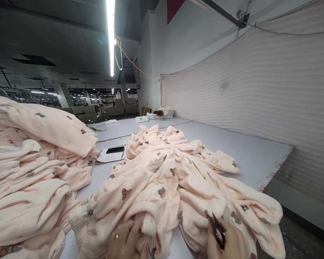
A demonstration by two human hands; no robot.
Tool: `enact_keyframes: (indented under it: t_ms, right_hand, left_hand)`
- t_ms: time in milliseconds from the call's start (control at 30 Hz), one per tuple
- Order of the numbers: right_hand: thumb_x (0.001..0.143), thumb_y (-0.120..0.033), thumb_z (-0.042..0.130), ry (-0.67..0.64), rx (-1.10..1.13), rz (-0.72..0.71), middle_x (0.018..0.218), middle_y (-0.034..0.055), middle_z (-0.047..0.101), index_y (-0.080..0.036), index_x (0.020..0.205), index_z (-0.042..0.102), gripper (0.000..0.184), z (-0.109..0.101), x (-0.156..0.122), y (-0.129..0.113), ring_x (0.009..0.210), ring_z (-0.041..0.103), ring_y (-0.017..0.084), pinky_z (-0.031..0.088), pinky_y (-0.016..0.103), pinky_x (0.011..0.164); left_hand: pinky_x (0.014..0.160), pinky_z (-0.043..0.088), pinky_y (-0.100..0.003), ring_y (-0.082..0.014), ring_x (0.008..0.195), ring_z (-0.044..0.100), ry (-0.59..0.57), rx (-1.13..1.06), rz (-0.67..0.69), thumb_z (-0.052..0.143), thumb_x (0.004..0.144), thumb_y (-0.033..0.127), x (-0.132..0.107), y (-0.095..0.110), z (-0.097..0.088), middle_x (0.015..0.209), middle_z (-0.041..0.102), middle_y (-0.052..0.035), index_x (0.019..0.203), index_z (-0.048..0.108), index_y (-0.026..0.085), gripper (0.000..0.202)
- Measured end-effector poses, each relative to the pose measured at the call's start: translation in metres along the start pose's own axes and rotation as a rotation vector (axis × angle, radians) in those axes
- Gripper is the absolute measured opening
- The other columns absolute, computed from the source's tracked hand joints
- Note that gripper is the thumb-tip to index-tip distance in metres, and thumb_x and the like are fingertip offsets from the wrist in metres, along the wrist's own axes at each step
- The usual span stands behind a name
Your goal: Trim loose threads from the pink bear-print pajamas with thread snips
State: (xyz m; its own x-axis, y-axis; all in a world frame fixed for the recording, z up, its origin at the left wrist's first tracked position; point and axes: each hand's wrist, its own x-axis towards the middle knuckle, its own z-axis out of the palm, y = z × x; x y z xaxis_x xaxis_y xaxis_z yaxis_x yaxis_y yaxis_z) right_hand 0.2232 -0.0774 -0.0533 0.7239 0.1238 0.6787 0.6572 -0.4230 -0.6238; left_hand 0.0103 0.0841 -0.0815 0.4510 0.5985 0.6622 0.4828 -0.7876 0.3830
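Note:
A pale pink fleece garment (162,172) with small brown and grey bear prints lies bunched in front of me. My left hand (124,239), blurred and wearing a ring, is at its ribbed cuff, with its fingers closed around a fold of the cloth. In my right hand (226,241) is a pair of dark thread snips (218,231), blades pointing up and away from me. That hand rests close against the right part of the garment. The lower parts of both hands are cut off by the frame's bottom edge.
On the left rises a high heap of the same pink garments (29,187). A black phone (115,149) lies on a clipboard with papers (105,157). Stacks of paper (166,112) stand at the far end of the white table (213,131). Striped cloth (245,86) hangs along the right wall.

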Motion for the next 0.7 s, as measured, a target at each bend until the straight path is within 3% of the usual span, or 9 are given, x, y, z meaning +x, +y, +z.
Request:
enact_keyframes:
  t_ms: [67,167,300,400,500,700]
  right_hand:
    - [0.083,-0.049,0.056,-0.187,0.202,0.023,0.087,0.0087,0.066,-0.022,0.097,0.064,0.031,0.008,-0.012,-0.01,0.076,0.065,0.024,0.053,0.029,0.062]
    - [0.082,-0.054,0.054,-0.398,0.476,-0.012,0.079,0.0045,0.066,-0.023,0.094,0.066,0.035,0.025,-0.034,-0.028,0.069,0.065,0.019,0.052,0.024,0.06]
    - [0.085,-0.043,0.053,-0.54,0.605,-0.094,0.08,0.0036,0.067,-0.025,0.097,0.069,0.026,0.037,-0.048,-0.049,0.073,0.066,0.017,0.051,0.022,0.066]
    - [0.083,-0.033,0.054,-0.618,0.609,-0.153,0.083,0.003,0.067,-0.026,0.101,0.069,0.025,0.035,-0.043,-0.064,0.074,0.066,0.016,0.05,0.02,0.066]
    - [0.083,-0.03,0.053,-0.672,0.6,-0.174,0.083,0.0028,0.068,-0.026,0.098,0.07,0.023,0.03,-0.035,-0.074,0.076,0.066,0.016,0.05,0.021,0.067]
    - [0.079,-0.028,0.058,-0.729,0.631,-0.161,0.083,0.0021,0.07,-0.026,0.097,0.071,0.023,0.021,-0.026,-0.073,0.078,0.067,0.017,0.05,0.022,0.068]
  left_hand:
    - [0.094,0.038,-0.048,-0.036,0.109,0.052,-0.124,0.033,-0.083,0.058,0.075,0.029,0.005,0.001,-0.003,0.116,0.06,-0.0148,0.119,0.054,0.021,0.045]
    - [0.088,0.043,-0.046,-0.0322,0.101,0.056,-0.31,-0.093,-0.223,0.049,0.076,0.022,0.024,0.005,-0.014,0.107,0.064,-0.0113,0.104,0.061,0.02,0.031]
    - [0.086,0.045,-0.039,-0.0275,0.099,0.058,-0.325,-0.45,-0.38,0.043,0.079,0.022,0.038,0.019,-0.028,0.1,0.066,-0.0068,0.098,0.058,0.022,0.024]
    - [0.083,0.046,-0.036,-0.0258,0.092,0.058,-0.323,-0.628,-0.372,0.046,0.076,0.022,0.036,0.029,-0.03,0.094,0.065,-0.0054,0.097,0.057,0.021,0.024]
    - [0.083,0.045,-0.034,-0.0246,0.089,0.058,-0.332,-0.668,-0.355,0.048,0.076,0.023,0.035,0.032,-0.028,0.093,0.065,-0.0049,0.097,0.058,0.02,0.023]
    - [0.072,0.046,-0.029,-0.0217,0.082,0.058,-0.405,-0.747,-0.269,0.049,0.078,0.024,0.034,0.026,-0.021,0.091,0.065,-0.0043,0.098,0.059,0.02,0.022]
